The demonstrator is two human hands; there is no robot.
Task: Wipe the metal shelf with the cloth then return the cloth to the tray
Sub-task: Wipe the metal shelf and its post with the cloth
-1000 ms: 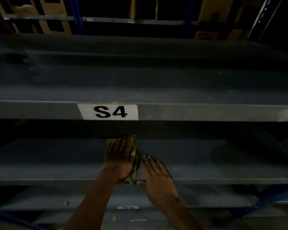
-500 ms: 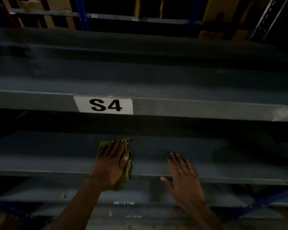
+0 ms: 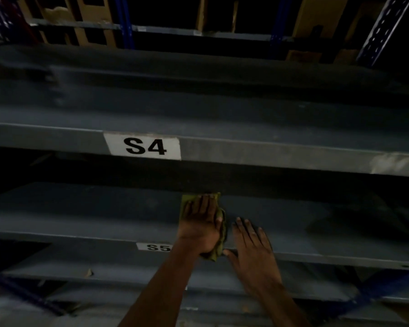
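metal shelf (image 3: 104, 215), grey, labelled S5 | on it: green cloth (image 3: 219, 252), flat, at front edge

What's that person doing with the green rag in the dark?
A person is wiping a grey metal shelf, the one with the S5 label on its front edge, just below the shelf marked S4. The left hand presses a yellow-green cloth flat on the shelf, fingers straight. The right hand rests flat beside it, holding nothing. No tray is in view, so the cloth has not gone back yet.
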